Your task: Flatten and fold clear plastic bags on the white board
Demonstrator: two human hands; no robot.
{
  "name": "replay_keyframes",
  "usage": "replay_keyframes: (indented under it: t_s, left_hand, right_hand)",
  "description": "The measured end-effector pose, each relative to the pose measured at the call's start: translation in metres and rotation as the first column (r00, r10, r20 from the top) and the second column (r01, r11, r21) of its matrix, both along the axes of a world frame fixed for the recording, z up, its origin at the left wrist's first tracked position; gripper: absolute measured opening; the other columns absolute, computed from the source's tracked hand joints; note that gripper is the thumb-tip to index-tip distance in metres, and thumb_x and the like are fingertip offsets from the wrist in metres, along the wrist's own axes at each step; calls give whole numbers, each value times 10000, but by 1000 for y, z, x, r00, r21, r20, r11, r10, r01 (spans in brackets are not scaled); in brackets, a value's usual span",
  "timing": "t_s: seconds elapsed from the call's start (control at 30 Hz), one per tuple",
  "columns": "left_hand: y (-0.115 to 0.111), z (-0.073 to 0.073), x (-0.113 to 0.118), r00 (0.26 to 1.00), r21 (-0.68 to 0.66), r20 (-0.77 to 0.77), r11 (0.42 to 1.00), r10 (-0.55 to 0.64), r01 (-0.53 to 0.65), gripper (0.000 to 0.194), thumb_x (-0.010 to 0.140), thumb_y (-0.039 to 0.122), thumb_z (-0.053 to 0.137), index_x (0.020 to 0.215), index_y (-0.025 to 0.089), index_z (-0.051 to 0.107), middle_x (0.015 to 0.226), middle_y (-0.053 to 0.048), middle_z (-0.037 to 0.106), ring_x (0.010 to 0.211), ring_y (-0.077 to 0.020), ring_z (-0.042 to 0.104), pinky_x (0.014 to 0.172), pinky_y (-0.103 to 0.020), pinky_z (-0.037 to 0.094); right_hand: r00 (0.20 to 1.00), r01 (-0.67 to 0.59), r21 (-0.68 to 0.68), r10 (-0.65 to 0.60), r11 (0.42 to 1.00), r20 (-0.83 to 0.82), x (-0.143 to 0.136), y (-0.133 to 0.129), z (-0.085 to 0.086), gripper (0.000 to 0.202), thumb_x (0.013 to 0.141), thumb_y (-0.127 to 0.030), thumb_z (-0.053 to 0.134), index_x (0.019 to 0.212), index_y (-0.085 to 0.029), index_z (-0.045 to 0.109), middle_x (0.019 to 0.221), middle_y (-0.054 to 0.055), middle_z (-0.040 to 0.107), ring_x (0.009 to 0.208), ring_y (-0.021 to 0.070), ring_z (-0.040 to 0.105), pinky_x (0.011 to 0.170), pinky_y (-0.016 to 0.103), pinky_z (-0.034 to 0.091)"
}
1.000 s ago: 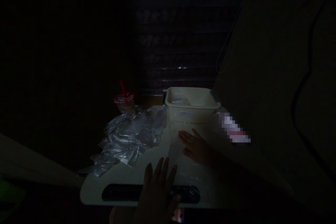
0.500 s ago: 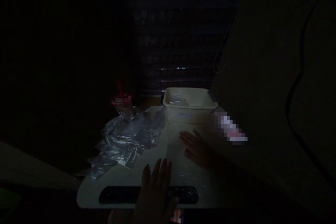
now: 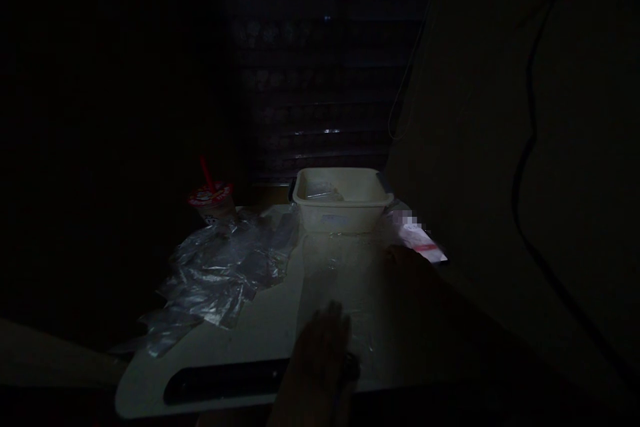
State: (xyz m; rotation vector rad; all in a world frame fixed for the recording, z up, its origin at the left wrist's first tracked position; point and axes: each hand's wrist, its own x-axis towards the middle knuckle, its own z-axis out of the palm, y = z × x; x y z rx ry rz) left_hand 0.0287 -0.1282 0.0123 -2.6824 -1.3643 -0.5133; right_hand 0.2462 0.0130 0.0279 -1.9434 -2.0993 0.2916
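Observation:
The scene is very dark. A clear plastic bag (image 3: 350, 280) lies spread on a small white table (image 3: 150, 380), in front of a cream plastic tub (image 3: 335, 217). My left hand (image 3: 323, 347) rests over the near part of this bag, its fingers stretched forward and close together. My right hand (image 3: 407, 270) is at the bag's right side, dim and smeared; its fingers do not show clearly. A crumpled heap of clear plastic bags (image 3: 225, 267) lies left of the spread bag.
At the table's back left stands a drink cup (image 3: 213, 203) with a red lid and straw. A pink and white packet (image 3: 423, 240) lies right of the tub. Near the front edge is a dark slot (image 3: 225, 380). A wall with a hanging cable (image 3: 530, 127) rises on the right.
My right hand has moved rightward, from lying flat on the bag to its right side. My left hand has turned slightly and shifted right. The whole view has swung a little right.

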Motion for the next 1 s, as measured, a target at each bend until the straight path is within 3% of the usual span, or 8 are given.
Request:
replay_keyframes:
  t_s: [0.13,0.2,0.33,0.43,0.57,0.7,0.9,1.0]
  left_hand:
    - [-3,-32,28,987,20,-16,987,-157,158,627,757,415,401,1266,110,200,1267,-149,334,1160,-277,288,859,-403,379]
    - [-5,-39,31,981,10,-28,982,-190,190,615,756,429,403,1258,122,224,1248,-146,367,1142,-273,322,842,-397,398]
    - [-2,-21,31,996,-3,68,998,-57,57,521,791,316,372,1253,115,239,1308,-142,257,1192,-264,219,888,-400,354]
    - [4,-7,34,998,-21,22,998,-60,61,528,798,361,349,1257,129,231,1304,-150,256,1192,-291,205,887,-450,326]
    - [7,-18,37,992,-91,-56,990,-111,105,635,768,471,349,1275,134,172,1284,-182,273,1171,-331,230,868,-492,314]
    - [3,-26,42,992,-178,-46,978,-118,108,659,763,482,347,1285,152,117,1306,-172,217,1182,-330,193,884,-505,292]
    - [18,11,34,994,-191,79,978,-72,86,448,823,298,290,1254,187,239,1308,-78,279,1186,-249,239,907,-452,317]
    - [45,26,15,986,-236,149,971,77,-40,400,830,259,278,1202,128,344,1232,-113,401,1130,-206,351,912,-380,342]
  right_hand:
    - [998,3,-38,-5,999,-64,-3,4,-5,105,684,-215,437,643,-161,516,678,55,558,623,144,511,499,226,311]
    - [992,-11,-55,4,998,-125,-4,7,-3,88,655,-201,460,584,-162,494,653,49,549,615,144,505,501,229,314]
    - [950,-67,-103,32,992,-312,-5,14,4,81,606,-173,492,537,-169,451,557,3,529,555,115,508,511,218,361]
    - [884,-99,-129,28,987,-467,-9,14,7,45,628,-200,464,660,-169,461,517,-28,524,476,97,517,456,204,389]
    - [769,-146,-126,33,981,-638,-22,11,11,209,637,-232,438,836,-171,429,494,-59,521,428,93,523,410,196,404]
    - [644,-186,-105,40,977,-764,-39,9,13,211,585,-210,472,788,-167,435,417,-89,467,348,81,471,353,183,355]
    - [615,-278,-34,150,960,-774,-58,3,-3,250,599,-222,493,840,-164,459,450,-82,475,386,64,459,366,163,322]
    - [563,-291,-107,79,951,-823,-60,2,-10,235,647,-292,450,845,-166,457,515,-56,511,405,68,483,346,158,314]
